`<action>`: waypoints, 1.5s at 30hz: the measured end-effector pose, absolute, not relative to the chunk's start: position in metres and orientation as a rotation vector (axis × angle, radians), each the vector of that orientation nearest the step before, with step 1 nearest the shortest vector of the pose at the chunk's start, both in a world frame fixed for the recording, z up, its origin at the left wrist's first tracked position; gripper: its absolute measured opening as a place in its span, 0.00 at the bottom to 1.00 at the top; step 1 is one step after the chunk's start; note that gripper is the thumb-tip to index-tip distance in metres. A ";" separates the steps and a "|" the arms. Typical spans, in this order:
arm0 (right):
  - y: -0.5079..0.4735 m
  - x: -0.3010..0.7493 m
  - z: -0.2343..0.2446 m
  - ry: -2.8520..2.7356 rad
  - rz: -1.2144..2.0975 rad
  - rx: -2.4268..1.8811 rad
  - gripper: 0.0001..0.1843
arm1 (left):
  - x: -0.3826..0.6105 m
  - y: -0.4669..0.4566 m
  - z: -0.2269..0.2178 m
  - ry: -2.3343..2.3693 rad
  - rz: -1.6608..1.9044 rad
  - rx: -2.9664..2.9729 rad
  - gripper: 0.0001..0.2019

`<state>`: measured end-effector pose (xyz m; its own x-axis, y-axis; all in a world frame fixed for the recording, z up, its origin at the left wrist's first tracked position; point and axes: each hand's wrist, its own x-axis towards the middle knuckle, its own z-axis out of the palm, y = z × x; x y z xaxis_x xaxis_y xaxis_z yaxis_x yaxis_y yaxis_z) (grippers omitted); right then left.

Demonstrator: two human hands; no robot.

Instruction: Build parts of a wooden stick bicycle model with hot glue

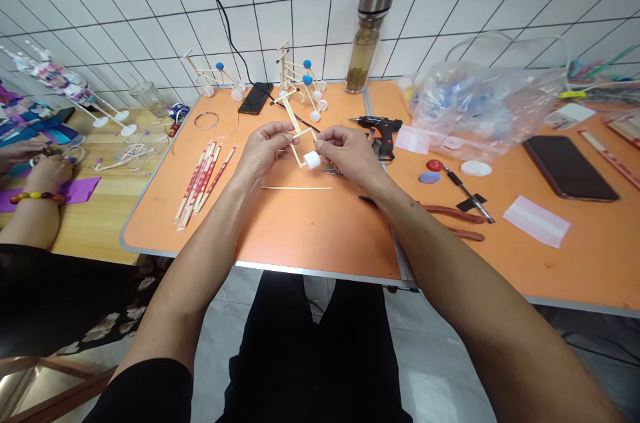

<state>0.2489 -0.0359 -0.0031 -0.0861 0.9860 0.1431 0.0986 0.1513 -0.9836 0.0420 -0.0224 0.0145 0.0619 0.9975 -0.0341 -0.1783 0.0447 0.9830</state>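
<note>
Left hand (pixel 270 145) at 9 o'clock, right hand (pixel 343 151) at 3, both pinching the stick frame (pixel 292 115) between them. Long axis runs roughly 11-to-5, white wheel (pixel 313 160) at 5.

Left forearm (pixel 207 259) and right forearm (pixel 440 256) extend forward, converging. Left hand (pixel 265 151) and right hand (pixel 351 155) sit near each other, each set in a fingertip pinch.

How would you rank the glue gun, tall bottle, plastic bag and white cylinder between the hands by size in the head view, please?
1. Plastic bag
2. Tall bottle
3. Glue gun
4. White cylinder
</note>
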 end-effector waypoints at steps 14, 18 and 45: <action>-0.032 0.252 -0.006 -1.471 1.046 -1.080 0.16 | 0.044 -0.025 0.018 1.079 1.171 1.139 0.12; -0.033 0.252 -0.003 -1.458 1.060 -1.067 0.12 | 0.045 -0.026 0.015 1.061 1.138 1.160 0.12; -0.036 0.255 0.002 -1.402 1.063 -0.991 0.33 | 0.045 -0.023 0.007 1.039 1.098 1.139 0.17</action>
